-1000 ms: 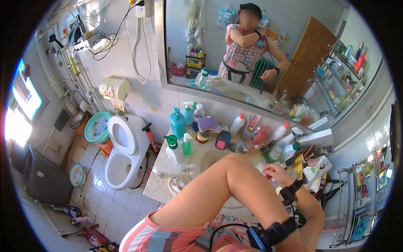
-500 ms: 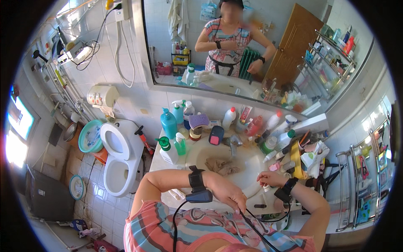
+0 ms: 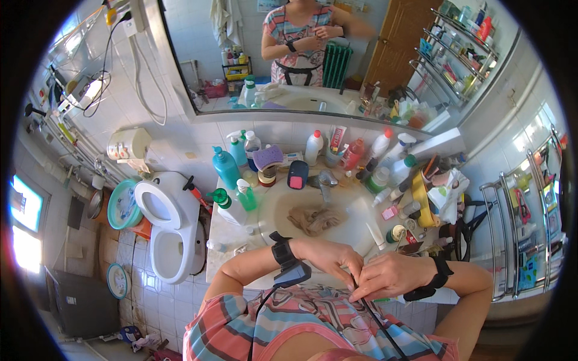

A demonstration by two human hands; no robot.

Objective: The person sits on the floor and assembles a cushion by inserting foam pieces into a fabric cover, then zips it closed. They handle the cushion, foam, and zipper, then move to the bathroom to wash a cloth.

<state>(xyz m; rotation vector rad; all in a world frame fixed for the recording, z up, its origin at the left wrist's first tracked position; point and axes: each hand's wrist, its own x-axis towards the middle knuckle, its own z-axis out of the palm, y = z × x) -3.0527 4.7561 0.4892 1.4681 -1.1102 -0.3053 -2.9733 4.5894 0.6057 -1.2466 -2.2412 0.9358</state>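
In front of my chest, my left hand (image 3: 334, 259) is closed with its fingers pinched on a thin black cord (image 3: 377, 322). Right beside it and touching it, my right hand (image 3: 392, 275) pinches the same cord; its fingertips partly hide the stretch between the hands. Each wrist wears a black band, and the left one carries a dark box-shaped device (image 3: 292, 274). Just beyond both hands is the washbasin (image 3: 360, 225), with a crumpled brown cloth (image 3: 314, 220) lying in it.
Pump bottles (image 3: 226, 167), a purple sponge (image 3: 268, 157) and a dark oval object with a pink square (image 3: 297, 174) stand behind the basin. Bottles and a yellow basket (image 3: 423, 198) crowd its right side. A toilet (image 3: 170, 256) is left; a metal rack (image 3: 497, 240) is right.
My right hand has moved left from the basin's right rim to meet my left hand at the cord. The view has shifted, showing less of the mirror's top.
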